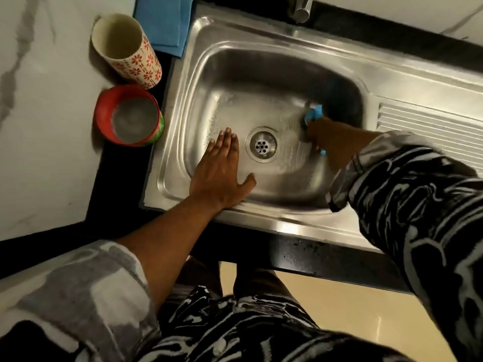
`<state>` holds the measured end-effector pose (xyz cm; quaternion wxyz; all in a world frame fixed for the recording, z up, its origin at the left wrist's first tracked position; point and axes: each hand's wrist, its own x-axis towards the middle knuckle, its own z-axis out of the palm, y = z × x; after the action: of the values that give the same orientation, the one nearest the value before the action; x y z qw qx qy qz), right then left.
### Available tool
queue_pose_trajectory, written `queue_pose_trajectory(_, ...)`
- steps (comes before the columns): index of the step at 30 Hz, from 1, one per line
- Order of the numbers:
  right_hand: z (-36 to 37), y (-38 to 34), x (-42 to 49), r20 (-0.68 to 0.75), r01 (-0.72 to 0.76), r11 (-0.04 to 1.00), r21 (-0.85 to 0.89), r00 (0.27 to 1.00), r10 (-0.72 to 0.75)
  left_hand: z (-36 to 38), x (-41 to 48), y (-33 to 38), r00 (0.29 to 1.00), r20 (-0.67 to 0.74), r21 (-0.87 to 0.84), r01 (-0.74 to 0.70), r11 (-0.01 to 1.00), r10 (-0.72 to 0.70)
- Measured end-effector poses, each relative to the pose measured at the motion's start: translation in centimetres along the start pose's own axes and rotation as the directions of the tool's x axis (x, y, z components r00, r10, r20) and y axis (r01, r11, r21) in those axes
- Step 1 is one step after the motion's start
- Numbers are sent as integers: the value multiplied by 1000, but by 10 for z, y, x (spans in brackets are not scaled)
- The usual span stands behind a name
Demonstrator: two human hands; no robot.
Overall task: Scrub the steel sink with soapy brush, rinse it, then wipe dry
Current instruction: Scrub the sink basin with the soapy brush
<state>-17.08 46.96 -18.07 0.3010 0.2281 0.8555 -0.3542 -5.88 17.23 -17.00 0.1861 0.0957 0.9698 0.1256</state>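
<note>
We scrub the steel sink point(261, 223) with the brush point(315, 114), right side of the basin.
Our right hand point(317, 134) grips the blue brush (blurred, so probably a full fist). Its head sits on the basin floor right of the drain point(262, 144), long axis running away from us. Our left hand point(219, 163) lies flat left of the drain, fingers straight, holding nothing. The unscrubbed left side is nearer that idle hand.
</note>
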Motion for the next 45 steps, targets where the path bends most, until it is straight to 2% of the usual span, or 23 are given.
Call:
queue_pose_trajectory(1, 3, 4, 8, -11, -93, 991, 93, 995, 94, 0, 0, 0, 1000, -4, 5, 4, 1000, -4)
queue_pose_trajectory(4, 29, 21, 17, -16, -47, 999, 24, 999, 47, 0, 0, -1, 1000, -8, 0, -6, 1000, 6)
queue_pose_trajectory(5, 39, 22, 9, 39, -89, 996, 10, 995, 89, 0, 0, -1, 1000, -15, -4, -8, 1000, 8)
queue_pose_trajectory(7, 58, 30, -8, 140, -153, 967, -205, 973, 184, -1, -1, 0, 1000, -20, -9, -15, 1000, 15)
queue_pose_trajectory(8, 66, 34, -17, 152, -138, 934, -328, 969, 197, -2, -1, 0, 1000, -19, -7, -17, 1000, 16)
queue_pose_trajectory(12, 87, 31, -31, 144, -16, 876, -481, 985, 97, -3, 0, 0, 1000, -23, -7, -14, 1000, 14)
queue_pose_trajectory(17, 92, -8, 11, 49, 59, 853, -519, 998, -39, -1, 0, 0, 1000, -7, -3, -13, 1000, 13)
queue_pose_trajectory(20, 100, -47, 35, 35, 117, 781, -613, 992, -121, 0, 0, -1, 1000, -19, -13, -13, 1000, 13)
queue_pose_trajectory(22, 108, -48, 42, 72, 155, 743, -652, 987, -143, 1, 0, 0, 1000, -25, -7, -14, 1000, 14)
queue_pose_trajectory(24, 107, -33, 40, 75, 162, 733, -660, 986, -150, 0, 0, 0, 999, -33, -5, -14, 1000, 13)
queue_pose_trajectory(26, 93, -17, 41, 45, 131, 779, -614, 990, -131, 0, 1, 1, 999, -41, 7, -7, 1000, 8)
queue_pose_trajectory(28, 72, -3, 46, 21, 85, 820, -566, 996, -89, 1, 1, 0, 999, -47, 17, -8, 1000, 9)
queue_pose_trajectory(33, 47, 10, 55, -19, -25, 851, -524, 1000, 18, 1, 1, 0, 999, -48, 11, -13, 1000, 13)
queue_pose_trajectory(37, 67, -42, 59, 91, 123, 848, -515, 992, -88, 2, 1, -1, 999, -50, -2, -14, 1000, 14)
queue_pose_trajectory(41, 126, -98, 49, 248, 297, 826, -480, 949, -197, 3, 3, -2, 1000, -31, 7, -4, 1000, 5)
queue_pose_trajectory(45, 170, -101, 20, 434, 458, 567, -685, 881, -187, 4, 3, -3, 998, -55, -18, -17, 1000, 16)
